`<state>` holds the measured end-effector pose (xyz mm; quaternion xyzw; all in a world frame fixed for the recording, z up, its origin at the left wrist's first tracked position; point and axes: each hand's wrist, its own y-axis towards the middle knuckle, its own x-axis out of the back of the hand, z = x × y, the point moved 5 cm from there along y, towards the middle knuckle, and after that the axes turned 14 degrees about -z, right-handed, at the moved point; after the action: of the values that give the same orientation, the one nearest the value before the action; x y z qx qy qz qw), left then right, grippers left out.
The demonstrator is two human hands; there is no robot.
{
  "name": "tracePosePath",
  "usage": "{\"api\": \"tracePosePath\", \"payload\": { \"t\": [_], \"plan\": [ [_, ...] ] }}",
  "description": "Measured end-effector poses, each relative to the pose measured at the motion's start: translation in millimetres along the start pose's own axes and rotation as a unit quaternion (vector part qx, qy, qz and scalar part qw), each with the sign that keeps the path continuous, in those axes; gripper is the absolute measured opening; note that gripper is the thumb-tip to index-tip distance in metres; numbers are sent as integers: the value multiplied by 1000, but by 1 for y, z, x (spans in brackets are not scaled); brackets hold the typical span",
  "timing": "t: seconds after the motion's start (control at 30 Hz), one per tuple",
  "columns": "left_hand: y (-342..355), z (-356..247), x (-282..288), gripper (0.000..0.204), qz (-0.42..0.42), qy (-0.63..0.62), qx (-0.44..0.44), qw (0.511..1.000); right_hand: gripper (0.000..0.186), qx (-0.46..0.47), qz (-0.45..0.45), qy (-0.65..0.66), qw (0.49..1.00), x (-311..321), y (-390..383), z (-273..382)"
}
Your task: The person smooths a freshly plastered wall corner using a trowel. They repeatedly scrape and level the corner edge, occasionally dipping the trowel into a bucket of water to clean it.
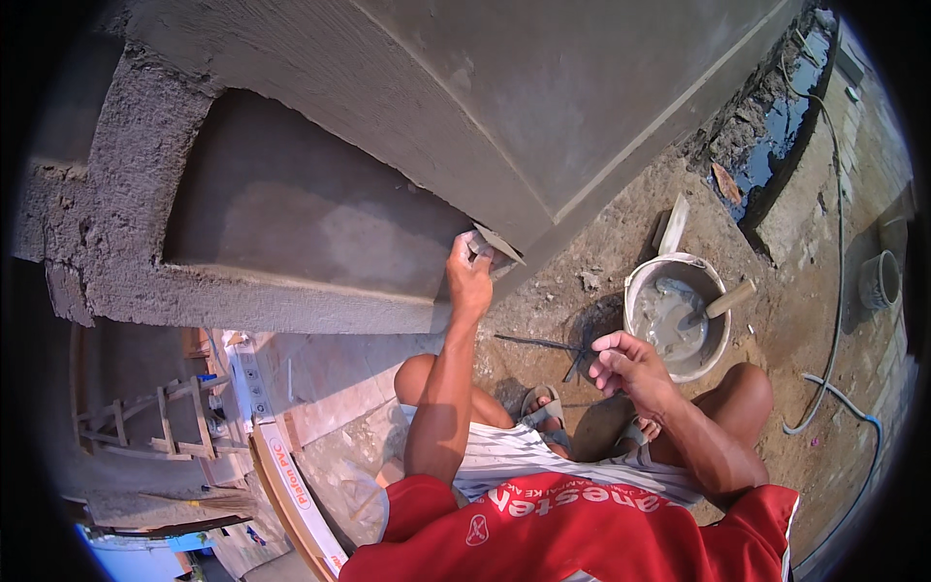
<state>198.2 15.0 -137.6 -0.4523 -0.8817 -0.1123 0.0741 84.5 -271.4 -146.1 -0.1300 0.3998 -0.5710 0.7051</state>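
Observation:
My left hand (469, 276) is closed around a thin, flat grey scraper (500, 244), its blade set against the corner where the recessed panel (320, 209) meets the plastered ledge. Much of the scraper is hidden behind the fingers. In front of the bucket's left side, my right hand (630, 371) is held with its fingers curled in; what they grip, if anything, I cannot make out. A dark thin stick (538, 341) ends close to those fingertips. The white-rimmed bucket (632, 291) contains wet grey mix (669, 315), with a wooden-handled tool (729, 299) standing in it.
Behind the bucket a pale flat board (673, 225) leans. A grey hose (836, 291) runs along the right, near a second bucket (880, 281). At the far right lies a ditch with dark water (790, 126). Wooden framing (175, 422) and a long white strip (291, 475) occupy the left.

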Motion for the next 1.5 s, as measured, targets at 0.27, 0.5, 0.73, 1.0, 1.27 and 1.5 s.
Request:
{"api": "tracePosePath", "payload": {
  "t": [0.27, 0.5, 0.73, 1.0, 1.27, 1.5],
  "plan": [
    [4, -66, 11, 26, -4, -17, 14, 1000, 16, -4, 3, -2, 1000, -5, -2, -1],
    [11, -138, 29, 33, 15, 13, -19, 1000, 16, -3, 12, -3, 1000, -8, 2, -2],
    [-3, -184, 61, 29, 22, -40, -20, 999, 16, 8, 10, -21, 1000, -5, 7, -4],
    [11, -138, 52, 30, 57, -81, -1, 995, 14, 17, 10, -27, 999, -5, 8, -8],
    [22, -151, 39, 26, 33, -14, -30, 999, 13, 29, 7, -18, 999, -5, 6, -3],
    [26, -231, 54, 29, 27, -11, -83, 996, 13, 26, 13, -21, 999, -2, 15, -11]
  ]
}}
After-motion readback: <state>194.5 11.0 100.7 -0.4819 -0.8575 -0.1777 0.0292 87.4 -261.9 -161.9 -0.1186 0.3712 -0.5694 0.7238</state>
